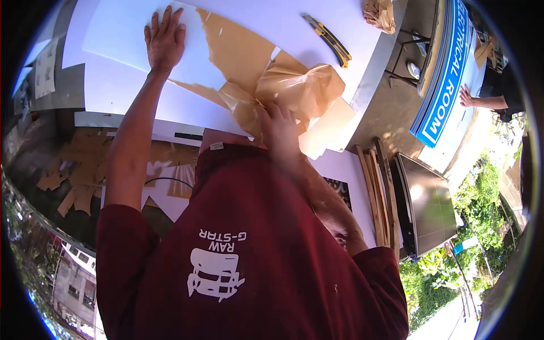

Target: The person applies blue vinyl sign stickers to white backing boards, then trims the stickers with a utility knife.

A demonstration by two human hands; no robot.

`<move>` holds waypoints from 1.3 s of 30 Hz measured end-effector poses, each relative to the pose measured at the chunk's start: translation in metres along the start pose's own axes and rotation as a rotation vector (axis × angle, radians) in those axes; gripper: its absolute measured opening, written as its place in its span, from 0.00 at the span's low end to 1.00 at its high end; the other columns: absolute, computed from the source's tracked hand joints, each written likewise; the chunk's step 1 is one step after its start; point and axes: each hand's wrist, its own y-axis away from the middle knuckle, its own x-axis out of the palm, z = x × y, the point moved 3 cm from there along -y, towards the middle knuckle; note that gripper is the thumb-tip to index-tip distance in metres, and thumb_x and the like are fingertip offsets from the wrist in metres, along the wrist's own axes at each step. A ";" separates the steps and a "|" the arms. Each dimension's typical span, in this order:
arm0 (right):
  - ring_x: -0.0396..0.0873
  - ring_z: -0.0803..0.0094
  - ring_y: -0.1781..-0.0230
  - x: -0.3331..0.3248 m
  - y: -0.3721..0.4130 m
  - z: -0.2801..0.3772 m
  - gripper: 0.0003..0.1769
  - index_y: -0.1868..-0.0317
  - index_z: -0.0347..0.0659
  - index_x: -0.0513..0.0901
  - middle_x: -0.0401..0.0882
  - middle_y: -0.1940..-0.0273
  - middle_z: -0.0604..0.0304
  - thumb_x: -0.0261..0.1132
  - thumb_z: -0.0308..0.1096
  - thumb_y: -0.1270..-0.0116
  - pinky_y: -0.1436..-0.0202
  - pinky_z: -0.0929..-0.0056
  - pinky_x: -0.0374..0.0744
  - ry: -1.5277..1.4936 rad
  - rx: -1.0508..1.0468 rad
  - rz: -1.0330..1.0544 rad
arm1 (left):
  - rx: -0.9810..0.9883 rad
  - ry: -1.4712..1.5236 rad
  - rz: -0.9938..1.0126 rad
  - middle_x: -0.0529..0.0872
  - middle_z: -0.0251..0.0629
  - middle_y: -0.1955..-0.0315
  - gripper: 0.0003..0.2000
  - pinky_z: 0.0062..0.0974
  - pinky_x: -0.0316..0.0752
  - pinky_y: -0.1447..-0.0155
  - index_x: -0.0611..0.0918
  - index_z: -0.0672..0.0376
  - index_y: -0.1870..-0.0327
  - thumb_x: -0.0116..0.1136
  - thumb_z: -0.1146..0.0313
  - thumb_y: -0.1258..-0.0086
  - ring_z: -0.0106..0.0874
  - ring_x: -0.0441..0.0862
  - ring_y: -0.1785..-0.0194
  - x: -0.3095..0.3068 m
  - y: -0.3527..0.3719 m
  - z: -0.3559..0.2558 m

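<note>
My left hand (164,44) lies flat with fingers spread on a white sheet (119,28) at the upper left. Brown paper (238,51) covers part of this sheet, with a ragged torn edge beside the bare white area. Near the middle, my right hand (279,129) is closed on a crumpled, lifted part of the paper; it is slightly blurred and its fingertips are partly hidden by the folds. A yellow and black utility knife (330,42) lies on the white surface, beyond the crumpled paper.
A crumpled paper ball (379,13) sits near the table's far edge. At right are a stack of blue "ELECTRICAL ROOM" signs (447,79) and another person's hand (467,97). Wooden strips (374,198) and a dark panel (426,204) stand at lower right; cardboard scraps (73,170) lie at left.
</note>
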 end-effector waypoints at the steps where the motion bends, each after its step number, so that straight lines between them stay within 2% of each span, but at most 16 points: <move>1: 0.77 0.46 0.37 -0.009 0.004 -0.005 0.37 0.34 0.50 0.80 0.79 0.40 0.46 0.76 0.27 0.48 0.35 0.52 0.77 -0.096 -0.011 0.058 | 0.004 0.012 0.006 0.65 0.23 0.18 0.23 0.58 0.49 0.16 0.69 0.30 0.21 0.43 0.49 0.15 0.47 0.58 0.16 0.000 0.001 0.000; 5: 0.88 0.61 0.55 -0.054 0.057 -0.079 0.19 0.51 0.44 0.88 0.88 0.57 0.55 0.70 0.17 0.43 0.51 0.69 0.84 -0.316 0.211 -0.196 | 0.006 0.038 0.009 0.64 0.23 0.17 0.24 0.59 0.47 0.15 0.68 0.29 0.20 0.41 0.46 0.15 0.46 0.55 0.14 0.001 0.000 0.004; 6: 0.89 0.69 0.58 -0.070 0.082 -0.118 0.14 0.55 0.43 0.90 0.90 0.57 0.56 0.68 0.17 0.37 0.54 0.71 0.84 -0.405 0.243 -0.391 | 0.008 0.045 0.010 0.63 0.23 0.17 0.24 0.58 0.47 0.15 0.68 0.29 0.20 0.41 0.46 0.15 0.46 0.55 0.14 0.001 0.001 0.003; 8: 0.86 0.79 0.60 -0.154 0.158 -0.197 0.08 0.52 0.39 0.90 0.92 0.58 0.63 0.70 0.22 0.29 0.56 0.76 0.82 0.003 0.628 -0.377 | 0.006 0.021 0.019 0.63 0.23 0.17 0.24 0.58 0.46 0.14 0.67 0.29 0.20 0.40 0.47 0.14 0.46 0.54 0.14 0.002 0.004 0.004; 9: 0.86 0.78 0.61 -0.197 0.197 -0.220 0.08 0.50 0.39 0.90 0.91 0.60 0.62 0.69 0.23 0.27 0.58 0.75 0.82 0.058 0.618 -0.478 | 0.007 0.016 0.014 0.63 0.23 0.17 0.24 0.58 0.45 0.14 0.67 0.29 0.20 0.40 0.47 0.14 0.46 0.54 0.14 0.004 0.002 0.004; 12: 0.84 0.73 0.60 -0.304 0.270 -0.234 0.23 0.32 0.36 0.75 0.88 0.54 0.54 0.65 0.21 0.26 0.60 0.73 0.82 0.046 0.900 -0.581 | 0.004 0.016 0.027 0.62 0.23 0.17 0.24 0.57 0.43 0.14 0.66 0.30 0.19 0.40 0.48 0.14 0.46 0.52 0.14 0.001 0.001 0.001; 15: 0.87 0.70 0.55 -0.326 0.230 -0.208 0.23 0.33 0.31 0.75 0.89 0.52 0.51 0.68 0.25 0.26 0.51 0.74 0.85 -0.252 0.618 -0.809 | 0.010 -0.011 0.037 0.62 0.25 0.16 0.24 0.57 0.43 0.14 0.65 0.32 0.18 0.39 0.51 0.13 0.47 0.53 0.14 -0.002 0.000 -0.003; 17: 0.87 0.69 0.51 -0.313 0.192 -0.222 0.20 0.36 0.32 0.79 0.88 0.48 0.50 0.68 0.28 0.25 0.47 0.71 0.85 -0.784 0.463 -0.759 | 0.010 -0.022 0.042 0.62 0.26 0.17 0.24 0.58 0.43 0.14 0.65 0.34 0.18 0.38 0.51 0.13 0.47 0.53 0.14 -0.004 0.000 -0.004; 18: 0.87 0.67 0.51 -0.310 0.168 -0.229 0.18 0.37 0.32 0.81 0.88 0.47 0.50 0.68 0.29 0.24 0.45 0.68 0.86 -0.807 0.319 -0.716 | 0.010 -0.031 0.045 0.62 0.27 0.17 0.24 0.58 0.44 0.14 0.65 0.35 0.18 0.38 0.52 0.13 0.47 0.53 0.14 -0.005 0.000 -0.004; 21: 0.88 0.61 0.48 -0.298 0.060 -0.248 0.20 0.37 0.32 0.81 0.88 0.45 0.51 0.68 0.32 0.24 0.39 0.60 0.88 -1.761 0.031 -0.734 | 0.018 -0.029 0.039 0.63 0.28 0.17 0.24 0.57 0.44 0.14 0.66 0.37 0.18 0.39 0.52 0.13 0.48 0.53 0.14 -0.007 0.000 -0.005; 24: 0.88 0.60 0.48 -0.302 -0.059 -0.224 0.21 0.37 0.31 0.81 0.88 0.46 0.51 0.69 0.33 0.25 0.39 0.58 0.89 -1.768 -0.258 -0.575 | -0.016 -0.060 0.074 0.63 0.30 0.17 0.24 0.57 0.46 0.14 0.68 0.38 0.19 0.39 0.53 0.13 0.48 0.53 0.14 -0.011 0.000 -0.007; 27: 0.88 0.59 0.49 -0.274 -0.161 -0.256 0.21 0.38 0.33 0.82 0.88 0.47 0.51 0.72 0.34 0.27 0.38 0.59 0.89 -1.829 -0.027 -0.707 | -0.005 -0.043 0.055 0.65 0.31 0.18 0.23 0.57 0.48 0.15 0.70 0.40 0.20 0.40 0.54 0.13 0.49 0.55 0.14 -0.015 -0.003 -0.011; 28: 0.88 0.61 0.48 -0.259 -0.183 -0.260 0.17 0.42 0.33 0.85 0.87 0.44 0.51 0.71 0.33 0.27 0.42 0.65 0.89 -1.752 -0.038 -0.762 | 0.004 -0.033 0.048 0.65 0.31 0.18 0.23 0.57 0.48 0.15 0.70 0.40 0.20 0.40 0.55 0.13 0.48 0.55 0.14 -0.016 -0.005 -0.011; 31: 0.86 0.51 0.56 -0.195 -0.217 -0.300 0.16 0.46 0.45 0.87 0.85 0.54 0.52 0.72 0.30 0.35 0.54 0.56 0.84 0.011 0.255 -0.979 | 0.001 -0.028 0.067 0.65 0.32 0.18 0.23 0.57 0.47 0.15 0.70 0.42 0.21 0.41 0.56 0.13 0.48 0.56 0.15 -0.019 -0.006 -0.014; 33: 0.83 0.45 0.56 -0.177 -0.213 -0.280 0.15 0.51 0.48 0.86 0.81 0.56 0.51 0.71 0.30 0.39 0.52 0.49 0.83 0.199 0.396 -0.907 | -0.003 -0.042 0.083 0.65 0.33 0.18 0.23 0.56 0.47 0.15 0.71 0.44 0.21 0.41 0.56 0.13 0.48 0.56 0.15 -0.019 -0.007 -0.014; 39: 0.83 0.47 0.53 -0.201 -0.225 -0.248 0.07 0.58 0.45 0.83 0.80 0.53 0.53 0.68 0.30 0.37 0.53 0.48 0.83 0.269 0.428 -0.765 | 0.000 -0.004 0.083 0.66 0.34 0.18 0.23 0.57 0.47 0.15 0.71 0.44 0.21 0.42 0.57 0.13 0.49 0.55 0.14 -0.019 -0.008 -0.018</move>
